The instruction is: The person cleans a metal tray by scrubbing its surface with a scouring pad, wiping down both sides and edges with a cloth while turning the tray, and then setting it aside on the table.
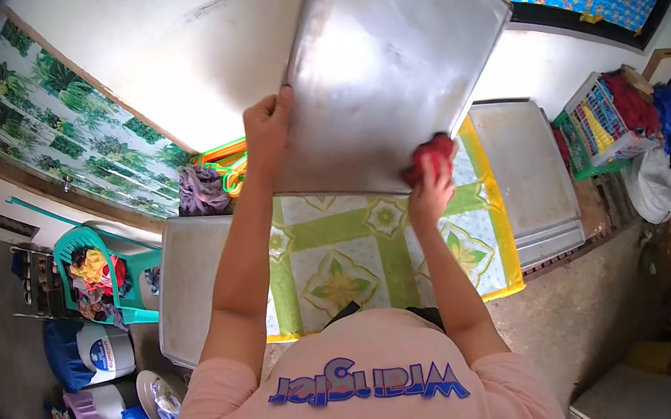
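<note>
A large metal baking tray (386, 87) stands tilted up before me, its lower edge over a table with a green and white patterned cover (338, 275). My left hand (268, 131) grips the tray's left rim, thumb on the near face. In my right hand (434, 182) is a bunched red cloth (431, 155), pressed against the tray near its lower right corner. More metal trays (524, 166) lie stacked to the right of the table. Another metal tray (186, 291) is at the table's left side, partly hidden by my left arm.
A green plastic chair (142, 265) heaped with clothes stands at the left, with buckets below it. A purple cloth (203, 190) and coloured hangers (231, 168) are by the wall. Plastic crates (606, 120) of cloths stand at the upper right, beside a white sack (652, 182).
</note>
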### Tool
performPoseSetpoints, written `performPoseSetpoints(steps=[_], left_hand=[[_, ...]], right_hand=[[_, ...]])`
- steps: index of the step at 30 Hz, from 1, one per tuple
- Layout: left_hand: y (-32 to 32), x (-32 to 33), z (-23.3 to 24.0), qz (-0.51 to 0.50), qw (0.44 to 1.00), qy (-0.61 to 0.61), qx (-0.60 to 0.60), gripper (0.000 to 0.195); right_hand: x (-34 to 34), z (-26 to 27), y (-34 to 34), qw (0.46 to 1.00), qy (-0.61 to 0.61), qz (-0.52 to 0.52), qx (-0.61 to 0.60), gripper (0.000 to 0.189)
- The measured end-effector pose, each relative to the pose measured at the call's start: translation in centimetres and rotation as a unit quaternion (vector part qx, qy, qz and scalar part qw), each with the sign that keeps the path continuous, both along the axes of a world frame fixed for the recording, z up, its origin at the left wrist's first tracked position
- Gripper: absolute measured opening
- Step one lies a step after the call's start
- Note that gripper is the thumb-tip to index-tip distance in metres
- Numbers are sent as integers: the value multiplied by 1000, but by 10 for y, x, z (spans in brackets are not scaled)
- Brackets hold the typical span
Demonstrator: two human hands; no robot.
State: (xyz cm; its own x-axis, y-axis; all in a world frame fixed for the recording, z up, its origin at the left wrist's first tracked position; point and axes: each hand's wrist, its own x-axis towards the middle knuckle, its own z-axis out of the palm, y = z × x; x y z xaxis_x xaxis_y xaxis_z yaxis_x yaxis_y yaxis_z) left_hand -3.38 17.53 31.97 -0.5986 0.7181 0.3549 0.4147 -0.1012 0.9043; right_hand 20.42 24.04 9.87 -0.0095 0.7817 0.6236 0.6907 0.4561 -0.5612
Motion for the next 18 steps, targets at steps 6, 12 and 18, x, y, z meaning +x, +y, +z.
performPoseSetpoints(steps=[6, 12, 18], left_hand=[[3, -14, 16, 32, 998, -33, 34, 48], [5, -22, -12, -21, 996, -73, 56, 47], [7, 3, -10, -13, 994, -102, 32, 47]], right_hand=[[97, -6, 102, 947, 274, 27, -164, 37], [116, 156, 162, 693, 622, 302, -206, 43], [80, 169, 168, 763, 549, 268, -211, 39]])
